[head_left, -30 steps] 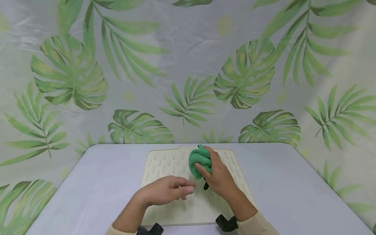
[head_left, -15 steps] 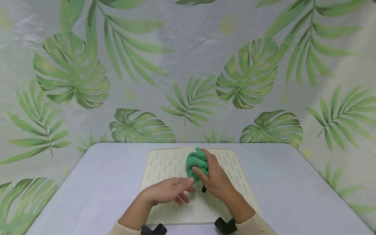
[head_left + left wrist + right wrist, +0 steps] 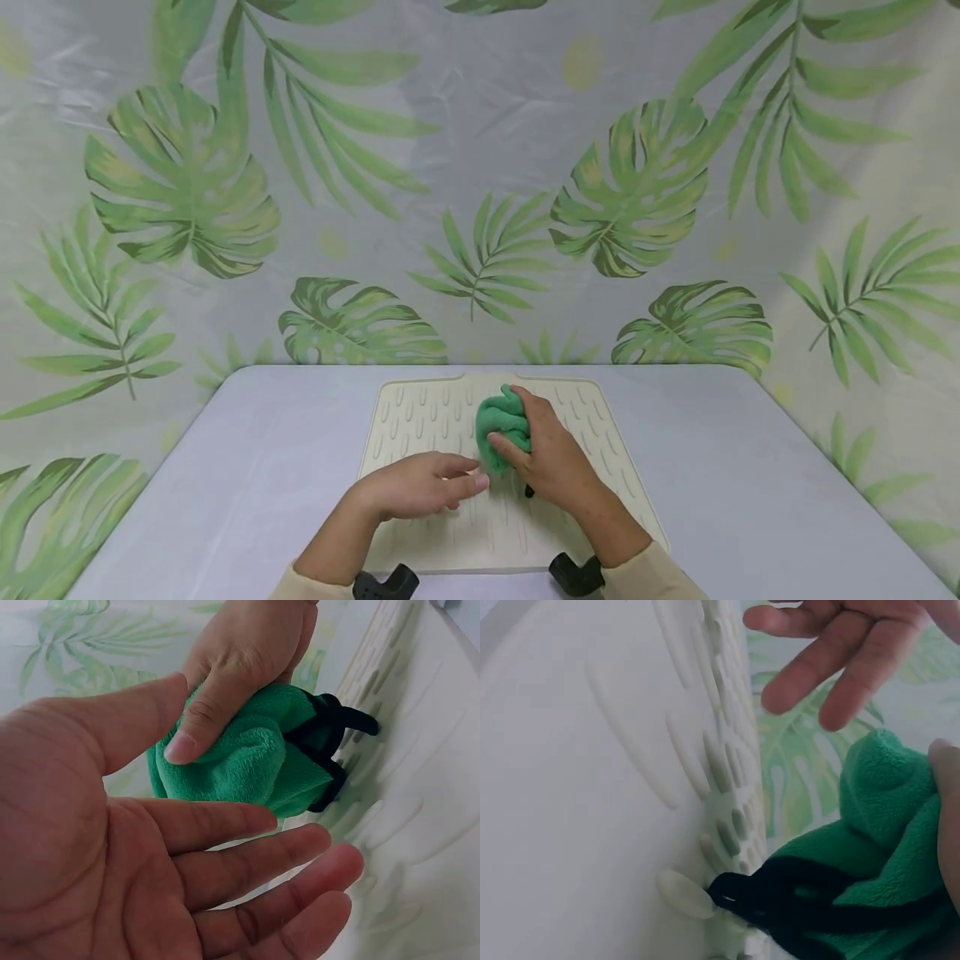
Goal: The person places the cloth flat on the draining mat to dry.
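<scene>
A: What do you see from over there?

B: In my head view, a big leafy sheet (image 3: 457, 125) fills the top. Under it, a white table (image 3: 285, 450) goes across the bottom. A bumpy cream mat (image 3: 420, 417) lies on it, low in the middle.

A: And the hands?

B: I see two. The left hand (image 3: 420, 486) is low, just left of the middle. Its fingers are nearly straight and a little spread, and they hold nothing. The right hand (image 3: 553, 454) is low, just right of the middle. Its thumb presses on the front of a green cloth (image 3: 498, 414) and pinches it. I can't see its other fingertips behind.

A: Where is the cloth?

B: Below the middle of my picture, bunched up over the mat. The left fingertips are near it, but my right wrist view shows a gap. A black tab (image 3: 356, 720) pokes out of one end. I can't tell if it touches the mat.

A: Is it hard to hold?

B: I don't think so. It looks light, soft and fluffy, so I guess it squishes and won't slip or break. I'd hold the fat middle, thumb in front, fingers behind. If I grabbed just one loose fold, the rest might come undone.
</scene>
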A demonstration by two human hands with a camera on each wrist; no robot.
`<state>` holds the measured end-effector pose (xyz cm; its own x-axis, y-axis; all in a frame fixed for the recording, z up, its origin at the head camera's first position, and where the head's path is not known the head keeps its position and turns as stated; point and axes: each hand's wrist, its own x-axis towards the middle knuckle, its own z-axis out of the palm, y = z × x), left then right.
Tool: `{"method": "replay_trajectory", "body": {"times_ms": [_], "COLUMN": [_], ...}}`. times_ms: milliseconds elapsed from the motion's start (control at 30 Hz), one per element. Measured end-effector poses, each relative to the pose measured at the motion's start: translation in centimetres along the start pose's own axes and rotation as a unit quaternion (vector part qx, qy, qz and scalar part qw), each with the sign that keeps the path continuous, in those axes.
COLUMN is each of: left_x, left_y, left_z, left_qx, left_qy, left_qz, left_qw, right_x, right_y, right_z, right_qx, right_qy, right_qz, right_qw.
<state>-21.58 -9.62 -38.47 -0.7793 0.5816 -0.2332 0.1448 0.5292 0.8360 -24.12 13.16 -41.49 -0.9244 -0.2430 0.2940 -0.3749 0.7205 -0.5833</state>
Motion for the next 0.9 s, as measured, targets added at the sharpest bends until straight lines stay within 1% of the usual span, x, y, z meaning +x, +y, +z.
{"method": "replay_trajectory", "body": {"times_ms": [67, 200, 333, 400, 500, 633, 733, 800, 900], "left_x": [0.1, 0.1, 0.1, 0.2, 0.2, 0.1, 0.2, 0.2, 0.4], "left_y": [-0.1, -0.2, -0.2, -0.2, -0.3, -0.3, -0.3, -0.3, -0.3], "left_z": [0.1, 0.1, 0.1, 0.1, 0.0, 0.0, 0.0, 0.1, 0.3], "left_qx": [0.002, 0.008, 0.014, 0.017, 0.019, 0.036, 0.053, 0.061, 0.066], "left_qy": [0.002, 0.000, 0.009, 0.014, 0.015, 0.030, 0.048, 0.060, 0.080], "left_qz": [0.000, 0.002, 0.009, 0.013, 0.016, 0.012, 0.013, 0.020, 0.033], "left_qw": [1.0000, 1.0000, 0.9998, 0.9997, 0.9996, 0.9989, 0.9973, 0.9961, 0.9941], "right_x": [0.0, -0.1, -0.1, -0.1, 0.0, 0.2, 0.4, 0.4, 0.4], "right_y": [0.2, 0.6, 0.6, 0.6, 0.6, 0.9, 1.2, 1.4, 1.4], "right_z": [0.2, 0.5, 0.4, 0.0, -0.7, -1.6, -2.2, -2.4, -2.6], "right_qx": [-0.012, -0.033, -0.021, -0.006, 0.009, -0.009, -0.029, -0.033, -0.027], "right_qy": [-0.011, -0.052, -0.078, -0.081, -0.075, -0.051, -0.038, -0.040, -0.059], "right_qz": [-0.003, 0.001, 0.008, 0.009, 0.016, 0.044, 0.071, 0.080, 0.084], "right_qw": [1.000, 0.998, 0.997, 0.997, 0.997, 0.998, 0.996, 0.995, 0.994]}}
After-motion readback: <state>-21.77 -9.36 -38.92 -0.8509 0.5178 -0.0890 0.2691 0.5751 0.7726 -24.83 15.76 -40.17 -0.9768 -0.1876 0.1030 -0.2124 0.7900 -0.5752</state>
